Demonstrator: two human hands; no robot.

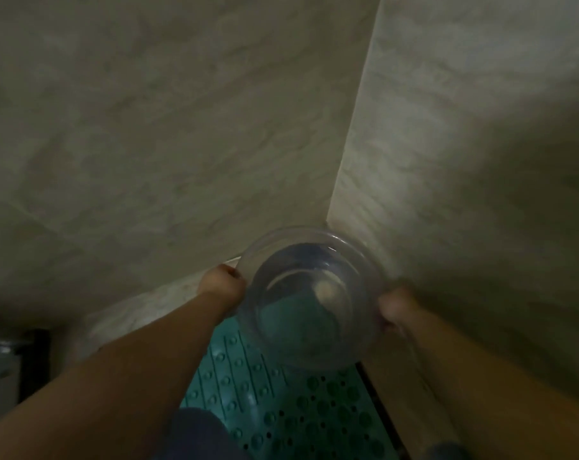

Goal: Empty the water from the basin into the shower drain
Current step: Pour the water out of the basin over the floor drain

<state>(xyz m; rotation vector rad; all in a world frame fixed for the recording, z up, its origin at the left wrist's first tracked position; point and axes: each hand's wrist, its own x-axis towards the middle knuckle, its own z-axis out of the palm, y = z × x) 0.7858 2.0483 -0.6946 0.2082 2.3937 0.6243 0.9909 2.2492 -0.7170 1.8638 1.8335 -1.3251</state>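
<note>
A clear round plastic basin (pixel 309 293) with water in its bottom is held out in front of me, over the corner of a shower stall. My left hand (pixel 222 282) grips its left rim and my right hand (pixel 396 308) grips its right rim. The basin looks roughly level, its mouth facing up toward me. Below it lies a teal rubber shower mat (pixel 281 400) with bumps and holes. A dark narrow slot (pixel 379 403) runs along the mat's right edge; I cannot tell whether it is the drain.
Two marbled tile walls (pixel 182 127) meet in a corner right behind the basin. A low tiled kerb (pixel 142 313) runs at the left. A dark object (pixel 2 370) sits at the far left. My knee in dark cloth (pixel 195 433) shows at the bottom.
</note>
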